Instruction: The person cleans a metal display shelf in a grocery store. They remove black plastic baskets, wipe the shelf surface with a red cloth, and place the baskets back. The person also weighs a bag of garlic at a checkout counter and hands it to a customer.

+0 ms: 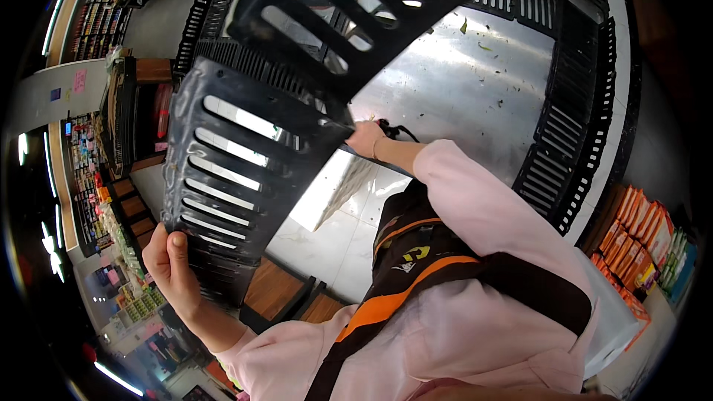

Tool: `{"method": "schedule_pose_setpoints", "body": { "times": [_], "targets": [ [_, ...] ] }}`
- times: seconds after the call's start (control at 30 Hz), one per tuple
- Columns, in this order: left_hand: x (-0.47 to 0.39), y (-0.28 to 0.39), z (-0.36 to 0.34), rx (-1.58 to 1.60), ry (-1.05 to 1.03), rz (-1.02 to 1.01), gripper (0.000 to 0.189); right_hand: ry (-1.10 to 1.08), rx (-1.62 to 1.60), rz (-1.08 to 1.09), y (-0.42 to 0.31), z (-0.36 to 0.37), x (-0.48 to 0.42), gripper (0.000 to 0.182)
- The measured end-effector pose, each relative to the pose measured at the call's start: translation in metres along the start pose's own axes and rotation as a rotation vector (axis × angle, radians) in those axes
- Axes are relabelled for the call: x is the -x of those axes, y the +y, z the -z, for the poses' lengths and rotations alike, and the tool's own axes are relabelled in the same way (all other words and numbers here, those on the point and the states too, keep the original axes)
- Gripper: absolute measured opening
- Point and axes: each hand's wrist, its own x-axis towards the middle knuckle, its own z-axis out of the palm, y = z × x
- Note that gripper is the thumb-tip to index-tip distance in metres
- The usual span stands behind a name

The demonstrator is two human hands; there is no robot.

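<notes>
Two black slotted plastic panels rise before me, meeting near my right hand; I cannot tell whether they are joined. On the nearer panel (285, 178), my left hand (175, 267) grips the lower left corner, with the thumb on its face. My right hand (366, 139) holds this panel's inner edge at the meeting point, fingers partly hidden. The farther panel (367, 64) slants up to the right. Beyond my right hand lies a bare metal display bed (462, 83) with scattered leaf scraps. A small dark object with a cord (396, 129) sits just beside that hand.
Black slotted edging (557, 128) borders the metal bed. Orange packaged goods (629, 239) are stacked at right. Wooden-topped stands (276, 287) are below the panel, near white floor tiles (356, 234). Stocked shelves (94, 22) line the left. A black-and-orange strap (412, 284) crosses my front.
</notes>
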Motion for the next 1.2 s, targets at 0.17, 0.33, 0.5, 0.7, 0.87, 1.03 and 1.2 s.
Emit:
{"method": "schedule_pose_setpoints", "body": {
  "times": [0.17,0.33,0.5,0.7,0.87,1.03,1.2],
  "targets": [
    [0.012,-0.013,0.008,-0.037,0.07,0.038,0.041,0.148,0.048,-0.186,0.056,-0.013,-0.012,0.031],
    [0.032,-0.033,0.015,-0.019,0.11,0.065,0.045,0.171,0.14,-0.604,0.164,0.065,0.012,0.037],
    [0.038,-0.045,0.018,-0.025,0.126,0.052,0.044,0.494,0.09,-0.63,0.179,0.099,0.034,0.024],
    [0.042,-0.069,0.014,-0.048,0.103,0.105,0.05,-0.052,-0.168,-0.279,0.029,0.019,0.032,0.03],
    [0.037,-0.065,-0.006,-0.118,0.109,0.109,0.05,-0.038,-0.12,0.048,0.026,-0.008,-0.037,0.031],
    [0.055,-0.077,-0.015,0.067,0.155,0.405,0.027,0.342,0.028,-0.079,0.055,-0.025,-0.064,0.027],
    [0.023,-0.077,-0.043,-0.052,-0.003,0.15,0.046,0.615,0.033,-0.613,0.15,0.009,-0.077,0.031]
  ]
}}
